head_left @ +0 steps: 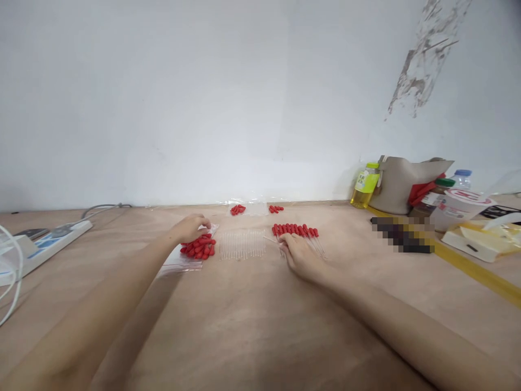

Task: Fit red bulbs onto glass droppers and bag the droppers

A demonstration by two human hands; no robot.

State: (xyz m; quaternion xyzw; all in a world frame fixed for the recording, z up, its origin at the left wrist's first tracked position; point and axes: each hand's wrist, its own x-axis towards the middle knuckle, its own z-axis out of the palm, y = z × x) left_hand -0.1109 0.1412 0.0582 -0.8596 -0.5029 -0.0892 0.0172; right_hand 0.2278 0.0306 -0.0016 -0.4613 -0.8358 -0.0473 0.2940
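Note:
My left hand (193, 228) is at the far edge of a pile of red rubber dropper bulbs (198, 248) lying on a clear plastic bag (183, 266). Its fingers are curled together, and what they hold, if anything, is hidden. My right hand (299, 254) pinches a thin glass dropper tube (270, 239), which points left from the fingertips. Between the hands lies a row of bare glass tubes (242, 244). Just beyond my right hand, finished-looking droppers with red bulbs (296, 230) lie side by side, their glass stems partly covered by the hand.
Near the wall, a clear plastic sheet (255, 208) lies between two small groups of red bulbs (237, 209) (276, 209). A power strip (61, 241) with cables is at left. On the right are a yellow-labelled bottle (365, 187), a grey container (396, 184) and a paper-labelled tub (458, 209).

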